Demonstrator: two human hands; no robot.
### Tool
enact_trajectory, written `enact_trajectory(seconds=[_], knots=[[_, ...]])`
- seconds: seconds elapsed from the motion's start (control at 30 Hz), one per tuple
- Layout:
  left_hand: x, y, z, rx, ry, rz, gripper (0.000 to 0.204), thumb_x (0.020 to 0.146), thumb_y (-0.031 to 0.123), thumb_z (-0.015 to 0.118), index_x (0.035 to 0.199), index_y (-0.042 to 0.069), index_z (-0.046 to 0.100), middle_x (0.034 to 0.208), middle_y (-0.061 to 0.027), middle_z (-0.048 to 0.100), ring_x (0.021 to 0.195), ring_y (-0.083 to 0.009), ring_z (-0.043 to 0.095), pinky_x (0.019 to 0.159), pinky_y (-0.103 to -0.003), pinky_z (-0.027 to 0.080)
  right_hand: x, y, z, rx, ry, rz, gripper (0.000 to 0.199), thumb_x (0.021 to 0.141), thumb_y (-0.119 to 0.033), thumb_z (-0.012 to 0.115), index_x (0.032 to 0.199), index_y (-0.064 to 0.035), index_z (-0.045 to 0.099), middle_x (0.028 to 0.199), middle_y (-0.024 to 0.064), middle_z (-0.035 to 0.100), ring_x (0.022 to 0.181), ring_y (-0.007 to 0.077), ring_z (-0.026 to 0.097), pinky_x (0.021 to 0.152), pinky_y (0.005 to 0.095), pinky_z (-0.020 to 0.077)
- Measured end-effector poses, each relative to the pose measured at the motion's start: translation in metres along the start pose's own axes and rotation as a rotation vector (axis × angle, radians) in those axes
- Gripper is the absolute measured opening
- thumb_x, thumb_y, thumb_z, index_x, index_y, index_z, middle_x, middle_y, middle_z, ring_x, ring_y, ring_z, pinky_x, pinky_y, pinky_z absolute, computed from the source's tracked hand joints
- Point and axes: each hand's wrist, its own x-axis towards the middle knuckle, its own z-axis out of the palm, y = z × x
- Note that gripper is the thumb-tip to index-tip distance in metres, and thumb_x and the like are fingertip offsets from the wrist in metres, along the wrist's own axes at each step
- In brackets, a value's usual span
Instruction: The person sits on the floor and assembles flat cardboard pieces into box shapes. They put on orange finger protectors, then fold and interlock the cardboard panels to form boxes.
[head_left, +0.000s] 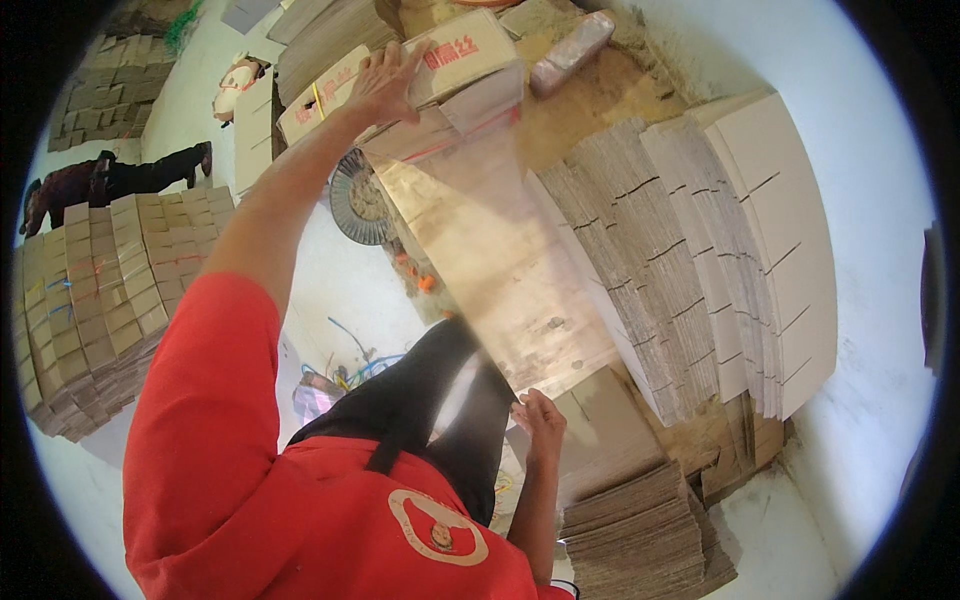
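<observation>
Pale floor (345, 285) beside table (520, 270) | left hand (390, 88): fingers spread, laid on carton (468, 88), table's far end | right hand (541, 417): fingers curled, table's near end; whether gripping, cannot tell | cardboard (700, 260): right of table | grille (358, 200): left of table

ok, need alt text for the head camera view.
A left hand is spread on a long tan cardboard box with red print, over the far end of a smooth light-brown work surface; the right hand, fingers bent, is by the surface's near end. The wearer's short-sleeved shirt is red. Stacks of slotted brown cardboard stand along the right.
</observation>
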Motion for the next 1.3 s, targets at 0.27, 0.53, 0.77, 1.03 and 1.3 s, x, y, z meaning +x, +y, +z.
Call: enact_trajectory(seconds=[0.27, 0.53, 0.77, 1.03, 1.3], knots=[[-0.002, -0.033, 0.016, -0.120, 0.158, -0.311, 0.114, 0.048, 0.035, 0.080, 0.145, 0.029, 0.021, 0.125, -0.0200, 0.042, 0.118, -0.0410, 0.042, 0.095, -0.051, 0.035, 0.004, 0.024, -0.010, 0.013, 0.044, 0.019, 0.040, 0.089, -0.018, 0.061, 0.119, 0.0064, 0.054, 0.102, 0.0146, 0.063, 0.088, 0.0226, 0.065, 0.076, 0.0327, 0.0538], [0.023, -0.016, 0.022, 0.026, 0.129, -0.244, 0.116, 0.047, 0.038, 0.079, 0.146, 0.033, 0.019, 0.128, -0.0239, 0.042, 0.119, -0.0454, 0.040, 0.097, -0.055, 0.031, -0.001, 0.004, 0.001, 0.453, 0.126, 0.290, 0.040, 0.088, -0.018, 0.062, 0.119, 0.0063, 0.052, 0.104, 0.0171, 0.062, 0.089, 0.0245, 0.065, 0.076, 0.0334, 0.0543], [0.031, -0.055, 0.030, 0.078, 0.015, -0.062, 0.116, 0.056, 0.037, 0.081, 0.147, 0.034, 0.009, 0.140, -0.0262, 0.030, 0.126, -0.0486, 0.032, 0.101, -0.058, 0.027, -0.008, 0.010, 0.006, 0.418, 0.151, 0.333, 0.041, 0.088, -0.019, 0.062, 0.119, 0.0069, 0.052, 0.104, 0.0173, 0.062, 0.089, 0.0247, 0.065, 0.076, 0.0334, 0.0547], [0.017, -0.059, 0.057, 0.121, 0.005, -0.094, 0.122, 0.060, 0.040, 0.082, 0.149, 0.026, 0.001, 0.150, -0.0271, 0.015, 0.136, -0.0479, 0.016, 0.104, -0.060, 0.020, -0.022, 0.069, -0.009, 0.500, 0.269, 0.315, 0.046, 0.085, -0.024, 0.065, 0.117, 0.0057, 0.054, 0.102, 0.0159, 0.063, 0.085, 0.0224, 0.065, 0.074, 0.0320, 0.0547], [-0.089, 0.016, 0.111, -0.114, 0.206, 0.213, 0.093, 0.073, 0.029, 0.076, 0.146, 0.012, 0.022, 0.149, -0.0219, 0.022, 0.138, -0.0361, 0.021, 0.110, -0.046, 0.021, -0.063, 0.184, 0.005, -0.061, 0.345, 0.252, 0.036, 0.079, -0.023, 0.066, 0.106, 0.0008, 0.063, 0.091, 0.0152, 0.067, 0.082, 0.0250, 0.066, 0.074, 0.0353, 0.0522]])
